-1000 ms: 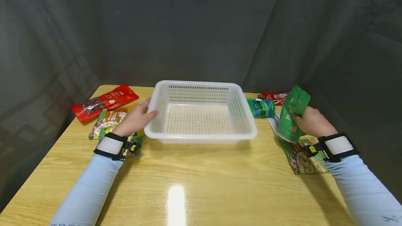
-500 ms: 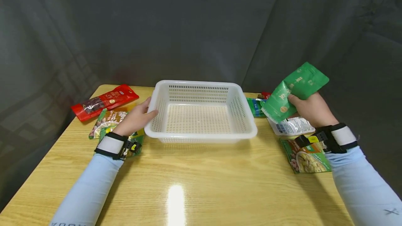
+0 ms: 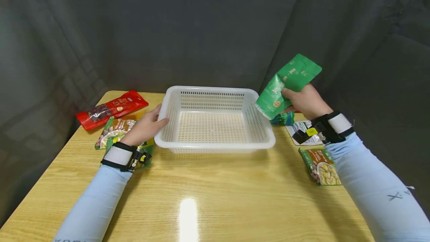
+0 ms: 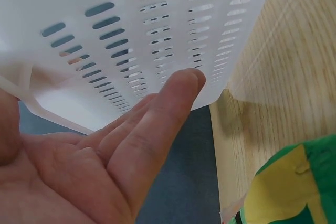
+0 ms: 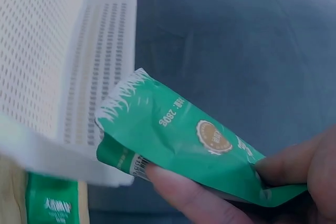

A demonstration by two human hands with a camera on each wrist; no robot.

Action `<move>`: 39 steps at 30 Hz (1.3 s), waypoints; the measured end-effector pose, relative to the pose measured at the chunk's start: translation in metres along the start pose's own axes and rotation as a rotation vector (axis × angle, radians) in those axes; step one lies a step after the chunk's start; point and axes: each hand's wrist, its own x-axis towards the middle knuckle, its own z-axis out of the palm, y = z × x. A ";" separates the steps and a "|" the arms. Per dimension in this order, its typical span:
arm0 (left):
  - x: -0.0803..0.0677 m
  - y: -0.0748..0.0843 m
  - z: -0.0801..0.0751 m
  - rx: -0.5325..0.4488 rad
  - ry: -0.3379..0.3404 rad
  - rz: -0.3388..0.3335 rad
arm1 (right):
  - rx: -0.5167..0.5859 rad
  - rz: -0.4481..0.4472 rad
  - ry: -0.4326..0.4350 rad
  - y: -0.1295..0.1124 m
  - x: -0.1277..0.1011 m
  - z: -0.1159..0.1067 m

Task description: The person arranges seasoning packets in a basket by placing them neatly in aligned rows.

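Observation:
A white perforated plastic basket stands on the wooden table. My left hand holds its left rim, the thumb over the rim and the fingers along the outer wall; the left wrist view shows these fingers fairly straight under the slotted side. My right hand grips a green pouch in the air, thumb on its front face. Tilted, the pouch has its lower left end above the basket's right rim. In the right wrist view, thumb and fingers pinch the green pouch close to the basket's side wall.
Left of the basket lie a red packet and green-brown packets, partly under my left arm. To the right are a blue-green packet, a silvery white packet and a green-brown packet. A dark curtain hangs behind.
My right hand has lifted the green pouch from above the right-hand packets, tilted it, and carried it leftward to the basket's right rim. The left hand and basket stay put.

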 end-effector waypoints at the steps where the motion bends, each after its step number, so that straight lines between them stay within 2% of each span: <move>1: 0.000 0.000 0.000 0.001 0.001 -0.002 | -0.005 0.006 -0.007 -0.002 0.003 0.004; 11: -0.001 0.002 0.003 -0.004 0.000 -0.010 | -0.112 0.046 -0.092 0.000 0.036 0.037; 22: -0.004 0.002 0.004 -0.005 0.001 0.026 | -0.337 0.211 -0.092 0.009 0.061 0.071; 30: -0.005 0.004 0.003 -0.008 -0.004 0.016 | -0.515 0.212 -0.163 0.017 0.069 0.088; 34: -0.006 0.005 0.004 -0.022 -0.009 0.023 | -0.561 0.227 -0.200 0.022 0.072 0.093; 39: -0.007 0.005 0.005 -0.017 -0.011 0.018 | -0.469 0.262 -0.259 0.026 0.075 0.095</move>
